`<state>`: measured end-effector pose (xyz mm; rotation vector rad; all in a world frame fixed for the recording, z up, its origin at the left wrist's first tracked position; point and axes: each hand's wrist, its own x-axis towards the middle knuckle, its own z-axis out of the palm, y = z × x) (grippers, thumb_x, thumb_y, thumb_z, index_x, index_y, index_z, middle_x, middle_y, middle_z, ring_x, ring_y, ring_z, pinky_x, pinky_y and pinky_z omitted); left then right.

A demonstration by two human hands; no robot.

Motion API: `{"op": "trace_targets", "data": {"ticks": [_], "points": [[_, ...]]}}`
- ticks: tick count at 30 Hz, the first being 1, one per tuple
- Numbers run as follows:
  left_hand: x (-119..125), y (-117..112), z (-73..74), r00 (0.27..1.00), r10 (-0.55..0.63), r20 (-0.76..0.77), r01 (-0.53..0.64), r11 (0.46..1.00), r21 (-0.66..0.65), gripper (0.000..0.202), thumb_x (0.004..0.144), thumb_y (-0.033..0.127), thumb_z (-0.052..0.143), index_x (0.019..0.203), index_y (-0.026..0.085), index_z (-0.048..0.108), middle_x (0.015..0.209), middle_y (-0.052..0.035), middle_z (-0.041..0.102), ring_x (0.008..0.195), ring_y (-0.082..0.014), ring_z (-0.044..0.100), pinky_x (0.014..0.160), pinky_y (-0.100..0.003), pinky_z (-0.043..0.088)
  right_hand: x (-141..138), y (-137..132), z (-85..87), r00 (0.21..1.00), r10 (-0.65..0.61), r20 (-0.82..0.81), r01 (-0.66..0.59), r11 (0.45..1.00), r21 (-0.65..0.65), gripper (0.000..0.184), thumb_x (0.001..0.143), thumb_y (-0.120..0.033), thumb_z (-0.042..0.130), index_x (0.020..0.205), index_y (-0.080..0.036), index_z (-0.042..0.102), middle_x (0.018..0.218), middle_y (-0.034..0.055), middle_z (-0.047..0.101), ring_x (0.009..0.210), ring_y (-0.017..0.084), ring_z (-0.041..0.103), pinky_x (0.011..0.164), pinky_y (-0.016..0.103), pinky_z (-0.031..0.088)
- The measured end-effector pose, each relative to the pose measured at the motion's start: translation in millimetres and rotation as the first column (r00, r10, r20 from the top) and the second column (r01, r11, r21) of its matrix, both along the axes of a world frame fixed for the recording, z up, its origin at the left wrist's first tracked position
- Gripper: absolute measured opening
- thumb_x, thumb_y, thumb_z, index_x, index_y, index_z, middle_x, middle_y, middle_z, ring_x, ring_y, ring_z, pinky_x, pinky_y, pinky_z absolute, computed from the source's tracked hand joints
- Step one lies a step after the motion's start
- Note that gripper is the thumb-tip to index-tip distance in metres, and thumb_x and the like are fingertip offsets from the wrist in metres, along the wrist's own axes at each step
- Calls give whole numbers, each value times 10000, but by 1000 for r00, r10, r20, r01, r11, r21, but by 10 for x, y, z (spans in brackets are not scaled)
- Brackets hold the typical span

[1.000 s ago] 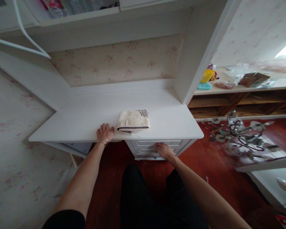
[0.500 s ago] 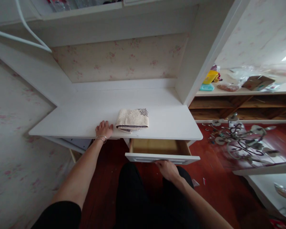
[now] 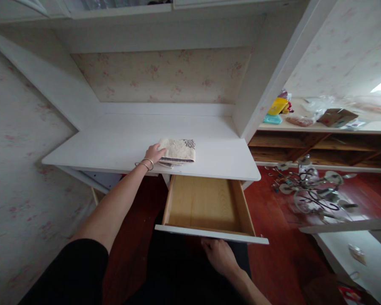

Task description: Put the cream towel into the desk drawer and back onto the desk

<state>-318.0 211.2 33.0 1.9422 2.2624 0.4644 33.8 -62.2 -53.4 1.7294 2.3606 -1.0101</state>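
A folded cream towel (image 3: pixel 179 150) with a dark pattern at one corner lies on the white desk top (image 3: pixel 120 140), near its front edge. My left hand (image 3: pixel 154 153), with bangles on the wrist, rests on the towel's left end, fingers closing on it. Below, the top drawer (image 3: pixel 206 209) is pulled far out, its wooden inside bare. My right hand (image 3: pixel 218 255) is under the drawer's white front edge, fingers curled on the handle side.
A white upright panel (image 3: pixel 266 84) bounds the desk on the right. Beyond it a wooden shelf (image 3: pixel 320 127) carries a yellow box, bags and a cardboard box. A metal chandelier (image 3: pixel 311 190) lies on the red floor. White furniture (image 3: pixel 352 250) stands at lower right.
The drawer has gone from shut to pulled far out with my right hand on its front. My left hand has moved right from the desk edge onto the towel.
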Motion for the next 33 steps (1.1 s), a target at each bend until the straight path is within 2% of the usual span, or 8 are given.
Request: {"op": "trace_targets", "data": {"ticks": [4,6,10,15,21,26,29,33], "points": [[441,-59,48,915,-360,-181,348,933,-94,697,763,683,513,1355,316,486,1548,-18,273,1405,-297,216,1136,-455,168,28,-169,22,999,11,-34,-11,1000,-19,369,957,-296,363,894,-262,726,916,54,745,919,220,681,741,261,421],[551,-93,42,871,-443,-214,405,892,-202,858,681,749,548,1425,362,368,1578,-5,181,1432,-336,106,1131,-544,86,37,-242,28,999,9,-35,-10,1000,-28,361,952,-293,371,888,-262,725,905,54,745,908,215,683,735,255,423],[522,-101,25,883,-395,-252,347,913,-214,962,681,756,537,1486,335,222,1586,-35,145,1428,-335,130,1127,-533,109,48,-379,18,1000,-11,-20,11,1000,-27,345,938,-278,382,894,-262,724,893,55,745,884,219,686,731,259,433],[358,-34,51,853,-423,-305,396,906,-149,806,777,623,528,1463,264,301,1527,-63,311,1357,-272,331,1101,-362,255,53,-495,-27,999,-24,-41,23,999,-24,337,935,-273,387,927,-271,723,932,49,743,915,210,679,753,252,437],[450,-6,82,839,-371,-399,336,929,-156,583,840,151,403,1417,214,353,1269,-116,564,1117,-255,555,939,-365,421,50,-498,-41,999,-25,-23,25,999,-21,348,937,-258,374,872,-264,716,894,44,741,893,211,682,737,253,438],[651,-4,141,865,-317,-390,290,949,-126,454,836,133,396,1280,151,491,1144,-155,600,1090,-276,551,898,-378,448,51,-498,-32,999,-26,-48,26,1000,-11,351,943,-266,375,873,-266,719,895,41,742,903,211,678,754,257,439],[799,-153,171,871,-327,-367,303,945,-123,387,841,168,416,1204,153,550,1090,-159,612,1026,-300,572,856,-415,458,43,-501,-33,998,-46,-50,44,998,-38,360,949,-277,371,890,-254,726,904,54,744,925,210,674,781,255,436],[1013,-706,149,850,-412,-328,390,911,-136,451,841,215,462,1291,225,500,1093,-134,611,1005,-291,575,821,-412,458,37,-502,-68,996,-74,-54,71,996,-53,372,949,-274,365,883,-253,730,907,58,744,913,217,677,774,264,443]]}}
